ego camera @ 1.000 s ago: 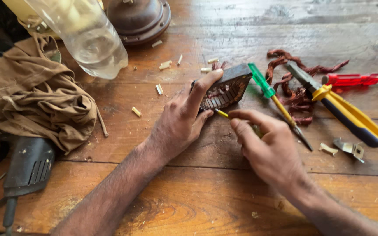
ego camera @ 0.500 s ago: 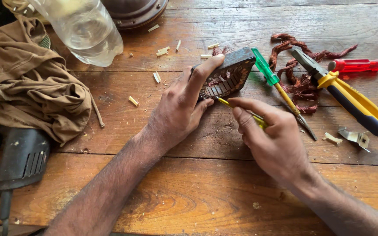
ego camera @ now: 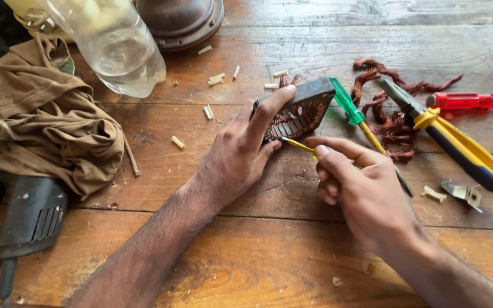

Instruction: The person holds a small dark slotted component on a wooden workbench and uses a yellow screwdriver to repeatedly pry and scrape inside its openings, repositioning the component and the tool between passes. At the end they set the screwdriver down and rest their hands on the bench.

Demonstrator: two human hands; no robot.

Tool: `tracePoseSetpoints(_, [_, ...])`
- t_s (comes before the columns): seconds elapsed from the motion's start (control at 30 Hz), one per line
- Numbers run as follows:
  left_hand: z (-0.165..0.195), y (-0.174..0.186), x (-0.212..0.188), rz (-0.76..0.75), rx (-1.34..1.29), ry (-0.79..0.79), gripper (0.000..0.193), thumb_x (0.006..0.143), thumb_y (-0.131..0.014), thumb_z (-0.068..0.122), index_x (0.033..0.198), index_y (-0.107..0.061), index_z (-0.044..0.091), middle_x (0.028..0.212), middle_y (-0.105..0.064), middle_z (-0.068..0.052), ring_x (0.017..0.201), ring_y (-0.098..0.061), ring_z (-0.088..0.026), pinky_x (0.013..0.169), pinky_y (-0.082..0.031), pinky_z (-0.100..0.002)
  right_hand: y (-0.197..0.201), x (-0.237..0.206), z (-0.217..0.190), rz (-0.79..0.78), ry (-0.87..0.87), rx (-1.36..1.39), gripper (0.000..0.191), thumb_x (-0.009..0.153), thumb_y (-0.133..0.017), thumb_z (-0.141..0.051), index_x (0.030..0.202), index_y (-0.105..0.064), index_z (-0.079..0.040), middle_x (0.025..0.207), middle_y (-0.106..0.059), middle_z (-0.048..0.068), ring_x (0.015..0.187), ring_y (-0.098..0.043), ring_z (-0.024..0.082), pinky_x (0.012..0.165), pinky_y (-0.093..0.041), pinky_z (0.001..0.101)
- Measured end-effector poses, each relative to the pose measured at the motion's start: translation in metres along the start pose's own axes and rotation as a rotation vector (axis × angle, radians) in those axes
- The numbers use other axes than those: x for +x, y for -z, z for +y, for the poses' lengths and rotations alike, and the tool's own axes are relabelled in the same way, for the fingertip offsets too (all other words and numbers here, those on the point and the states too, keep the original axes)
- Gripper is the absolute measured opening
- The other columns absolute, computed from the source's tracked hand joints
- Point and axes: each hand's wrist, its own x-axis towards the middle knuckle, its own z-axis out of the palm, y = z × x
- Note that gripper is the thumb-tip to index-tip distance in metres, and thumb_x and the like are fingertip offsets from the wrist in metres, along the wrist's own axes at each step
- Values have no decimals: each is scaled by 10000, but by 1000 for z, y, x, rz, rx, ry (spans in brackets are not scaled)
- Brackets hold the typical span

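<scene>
My left hand [ego camera: 236,157] grips a dark slotted motor core [ego camera: 303,108] and holds it tilted on the wooden table [ego camera: 269,251], fingers over its near edge. My right hand [ego camera: 360,194] pinches a thin yellow strip [ego camera: 299,145] whose tip touches the lower edge of the core's slots. A green-handled screwdriver [ego camera: 352,114] lies just right of the core, its shaft running under my right hand.
A tangle of copper wire [ego camera: 392,117], yellow-and-blue pliers [ego camera: 457,145] and a red screwdriver [ego camera: 466,101] lie at the right. A clear plastic bottle [ego camera: 115,48], a brown cloth [ego camera: 35,122] and a dark power tool [ego camera: 29,219] sit at the left. Small strip offcuts lie scattered.
My right hand has shifted slightly, keeping the yellow strip at the core's slots. The view has drifted a little; my left hand keeps its grip on the core.
</scene>
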Motion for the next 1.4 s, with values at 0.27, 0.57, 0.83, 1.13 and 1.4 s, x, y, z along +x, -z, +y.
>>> tracePoseSetpoints(0.27, [-4,3,1,-5,4,29,864,887,-769,6,1572,-280,206,1377,-587,-209,1191,-659,-431,1001,-574,-477,-5,3,4,31,-165,336,355,998,-600,-147,1302,-671,23,753,-548,-7,577,-483,54,508,-431,227])
tracePoseSetpoints(0.57, [-7,1,0,-11,3,43,883,901,-765,16,1585,-249,229,1323,-593,-218,1143,-676,-422,966,-593,-482,-13,-1,2,31,-70,149,363,993,-596,-153,1289,-687,36,750,-574,19,586,-497,64,499,-432,236])
tracePoseSetpoints(0.83, [-11,-3,-5,51,56,18,901,900,-768,45,1606,-239,230,1212,-614,-191,1049,-679,-371,940,-584,-485,-10,6,3,44,-141,259,357,1005,-603,-156,1297,-686,31,756,-566,2,570,-493,58,503,-440,234])
tracePoseSetpoints(1.13, [-16,-11,-8,78,109,0,899,904,-787,59,1605,-243,206,1193,-628,-163,1048,-674,-317,961,-565,-490,-12,-14,-5,-23,406,-474,331,1034,-596,-159,1322,-689,-25,788,-690,57,649,-633,109,529,-542,260])
tracePoseSetpoints(1.4, [-5,-8,-6,95,113,-12,879,906,-782,49,1595,-257,201,1188,-622,-165,1065,-673,-330,963,-559,-496,-11,-6,-12,79,608,-1015,271,940,-691,-198,1188,-742,-104,917,-810,113,705,-778,132,597,-605,293])
